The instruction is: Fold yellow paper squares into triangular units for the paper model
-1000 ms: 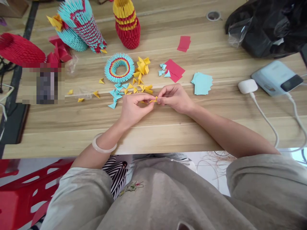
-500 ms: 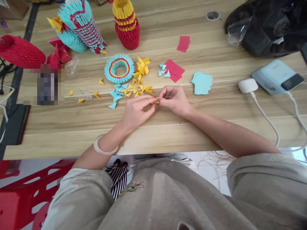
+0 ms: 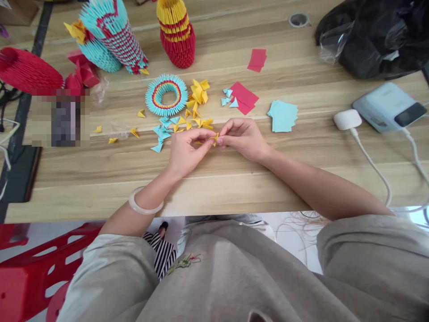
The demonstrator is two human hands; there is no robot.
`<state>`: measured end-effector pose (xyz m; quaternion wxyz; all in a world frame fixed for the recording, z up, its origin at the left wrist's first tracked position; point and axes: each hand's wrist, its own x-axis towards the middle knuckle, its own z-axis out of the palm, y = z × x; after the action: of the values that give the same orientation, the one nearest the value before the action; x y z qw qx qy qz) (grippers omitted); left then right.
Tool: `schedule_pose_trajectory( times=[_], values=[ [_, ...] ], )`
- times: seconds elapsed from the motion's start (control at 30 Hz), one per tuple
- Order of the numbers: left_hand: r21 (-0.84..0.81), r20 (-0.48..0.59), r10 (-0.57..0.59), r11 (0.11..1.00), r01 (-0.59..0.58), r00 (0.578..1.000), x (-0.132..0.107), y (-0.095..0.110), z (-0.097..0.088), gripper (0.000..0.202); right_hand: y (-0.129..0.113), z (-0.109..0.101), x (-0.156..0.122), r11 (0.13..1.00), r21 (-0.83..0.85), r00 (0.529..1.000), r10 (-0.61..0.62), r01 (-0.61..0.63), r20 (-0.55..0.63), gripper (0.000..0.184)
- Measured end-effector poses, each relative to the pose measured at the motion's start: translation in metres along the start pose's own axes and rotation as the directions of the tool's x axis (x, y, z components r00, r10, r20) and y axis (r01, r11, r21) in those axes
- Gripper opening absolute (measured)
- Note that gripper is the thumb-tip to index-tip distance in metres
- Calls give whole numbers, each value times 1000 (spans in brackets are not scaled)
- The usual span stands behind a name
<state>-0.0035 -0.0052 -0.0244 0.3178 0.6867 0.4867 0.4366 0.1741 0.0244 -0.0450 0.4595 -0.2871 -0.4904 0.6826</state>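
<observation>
Between the fingertips of both hands is a small folded piece of yellow paper (image 3: pixel 215 139). My left hand (image 3: pixel 188 150) pinches it from the left, with thumb and forefinger closed on it. From the right, my right hand (image 3: pixel 243 139) pinches it too, its other fingers curled in. Just beyond my left hand lie loose yellow folded paper pieces (image 3: pixel 200 92) and light blue folded pieces (image 3: pixel 162 131). Behind them a ring of light blue folded paper (image 3: pixel 151 102) with red and yellow inner bands rests flat on the table.
Red paper sheets (image 3: pixel 246 99) and a light blue paper stack (image 3: pixel 283 117) lie to the right. A power bank (image 3: pixel 382 107), white charger (image 3: pixel 347 120) and black bag (image 3: pixel 378 40) are farther right. Folded-paper vases (image 3: pixel 177 40) stand at the back; a red stool (image 3: pixel 20 286) is below left.
My left hand has shifted slightly left and its grip on the yellow paper has changed; the piece now stands more upright between the fingertips. My right hand has barely moved.
</observation>
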Motion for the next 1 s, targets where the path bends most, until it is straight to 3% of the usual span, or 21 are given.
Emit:
schedule_pose_trajectory(
  times=[0.1,0.23,0.43,0.53,0.77,1.0],
  values=[
    [-121,48,-68,990,74,997,0,1,2,21,0,0,1,1000,10,1000,17,-17,-8,39],
    [-163,90,-74,983,88,993,-1,2,3,31,-2,0,0,999,-23,1000,31,-31,5,40],
    [-141,104,-40,989,54,994,-1,6,1,27,-5,1,-2,997,-64,999,44,-43,16,38],
    [-155,113,-90,982,107,990,1,7,0,25,-4,0,-2,996,-77,999,48,-47,16,37],
    [-286,-29,-233,934,215,972,4,-6,2,28,-6,3,-3,996,-74,998,50,-52,-24,38],
    [-369,-16,-267,897,243,963,4,-6,4,29,-8,9,-5,994,-67,996,77,-81,-52,36]
  ],
)
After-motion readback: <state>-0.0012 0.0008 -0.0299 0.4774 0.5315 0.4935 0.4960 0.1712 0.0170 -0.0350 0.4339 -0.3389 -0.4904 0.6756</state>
